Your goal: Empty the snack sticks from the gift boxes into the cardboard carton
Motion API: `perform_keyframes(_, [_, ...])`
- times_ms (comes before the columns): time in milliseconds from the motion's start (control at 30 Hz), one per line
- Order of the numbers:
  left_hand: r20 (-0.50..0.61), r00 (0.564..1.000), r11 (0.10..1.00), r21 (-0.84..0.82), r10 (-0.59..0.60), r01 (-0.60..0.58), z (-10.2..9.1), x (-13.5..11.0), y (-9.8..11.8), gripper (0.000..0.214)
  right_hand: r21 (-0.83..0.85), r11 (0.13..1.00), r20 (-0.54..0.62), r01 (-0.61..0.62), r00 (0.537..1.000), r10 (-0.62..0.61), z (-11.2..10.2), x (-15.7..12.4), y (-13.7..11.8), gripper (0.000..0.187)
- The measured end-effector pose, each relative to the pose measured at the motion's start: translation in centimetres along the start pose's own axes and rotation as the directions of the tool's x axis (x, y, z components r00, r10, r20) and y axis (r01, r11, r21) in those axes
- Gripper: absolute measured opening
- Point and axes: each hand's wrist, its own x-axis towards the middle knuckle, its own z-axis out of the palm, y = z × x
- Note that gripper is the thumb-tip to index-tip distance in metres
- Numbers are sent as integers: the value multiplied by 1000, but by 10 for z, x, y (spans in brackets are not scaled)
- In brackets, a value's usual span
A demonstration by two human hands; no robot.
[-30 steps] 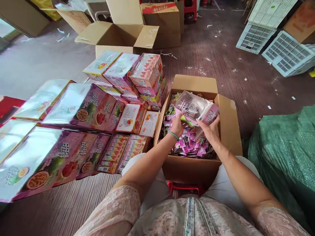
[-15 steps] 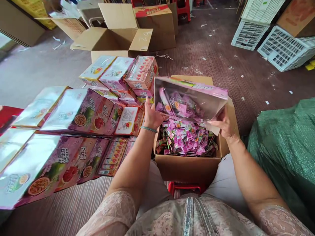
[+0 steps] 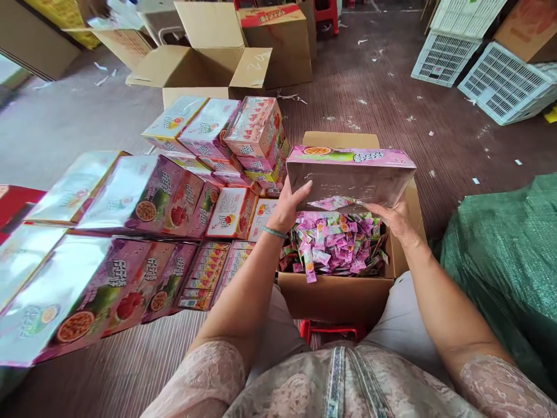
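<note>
Both my hands hold a pink display box point(image 3: 350, 176) with a clear shiny front above an open cardboard carton point(image 3: 339, 296). My left hand point(image 3: 290, 210) grips the box's lower left corner, a green bracelet on that wrist. My right hand point(image 3: 391, 217) supports its lower right edge from underneath. The box stands on its long side, with pink sachets showing at its bottom edge. The carton below is heaped with loose pink and green sachets point(image 3: 335, 247), and one hangs over the front rim.
Large pink fruit-print boxes point(image 3: 130, 232) lie in rows on the floor at left, with smaller stacked boxes point(image 3: 226, 133) behind them. Open cardboard cartons point(image 3: 204, 64) stand farther back. White plastic crates point(image 3: 491, 75) lie at top right, a green covered bundle point(image 3: 500, 261) at right.
The pink box came up out of the carton, was tipped open-side toward me, and has since turned level on its long side. My hands shifted to its lower corners.
</note>
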Motion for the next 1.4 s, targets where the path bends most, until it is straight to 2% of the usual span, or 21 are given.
perform_keyframes(100, [-78, 997, 996, -86, -11, 4, -7, 4, 2, 58, -88, 995, -81, 51, 995, -59, 1, 4, 5, 120])
perform_keyframes(167, [-173, 984, 988, -145, 32, -57, -17, 11, 2, 52, -101, 994, -118, 48, 991, -60, -1, 5, 12, 120])
perform_keyframes(267, [-309, 947, 971, -182, 92, -153, -34, 19, 3, 53, -55, 998, -109, 11, 994, -17, 0, 3, 20, 113])
perform_keyframes(367, [-363, 931, 973, -205, 26, -107, -47, 21, 2, 57, -120, 993, -33, 13, 999, -18, 10, -3, 24, 105])
perform_keyframes(467, [-396, 915, 947, -315, -73, -61, -53, 21, 2, 57, -324, 942, 169, 90, 985, -36, 32, -14, 33, 111])
perform_keyframes(533, [-414, 906, 922, -378, -91, -80, -56, 21, 4, 58, -504, 858, 331, 92, 939, 94, 53, -28, 43, 121])
perform_keyframes(633, [-389, 921, 921, -369, -32, -124, -63, 20, 11, 57, -780, 615, 420, 117, 826, 376, 93, -58, 59, 134])
perform_keyframes(700, [-367, 930, 933, -334, 4, -136, -69, 17, 18, 57, -847, 479, 455, 232, 782, 426, 123, -77, 69, 131])
perform_keyframes(733, [-365, 931, 940, -315, 11, -135, -71, 14, 22, 58, -844, 445, 493, 300, 762, 421, 138, -85, 74, 125])
perform_keyframes(800, [-371, 928, 953, -276, 13, -124, -75, 10, 28, 62, -807, 423, 579, 412, 693, 429, 167, -93, 83, 106])
perform_keyframes(867, [-387, 922, 961, -253, 7, -113, -78, 6, 31, 67, -770, 431, 637, 471, 617, 462, 192, -93, 91, 88])
perform_keyframes(967, [-389, 921, 963, -253, -15, -91, -78, 5, 33, 69, -734, 443, 680, 515, 553, 482, 209, -81, 95, 73])
perform_keyframes(1033, [-366, 930, 957, -278, -30, -79, -76, 8, 32, 66, -701, 428, 712, 570, 529, 461, 203, -73, 93, 68])
perform_keyframes(1100, [-340, 939, 950, -303, -41, -68, -73, 11, 30, 63, -682, 407, 729, 608, 524, 440, 184, -69, 88, 66])
perform_keyframes(1167, [-327, 944, 944, -324, -44, -68, -68, 14, 29, 62, -725, 384, 687, 572, 569, 451, 156, -71, 84, 66])
perform_keyframes(1233, [-314, 948, 932, -355, -49, -70, -63, 16, 29, 62, -809, 343, 588, 477, 643, 491, 125, -78, 83, 66])
perform_keyframes(1300, [-296, 953, 920, -386, -59, -63, -61, 15, 30, 62, -877, 287, 481, 386, 694, 537, 98, -86, 84, 65])
perform_keyframes(1333, [-286, 956, 918, -393, -69, -51, -62, 15, 30, 62, -900, 262, 435, 348, 706, 558, 87, -90, 84, 64])
perform_keyframes(1400, [-270, 959, 921, -390, -86, -27, -65, 13, 32, 60, -934, 234, 358, 270, 703, 615, 73, -96, 80, 68])
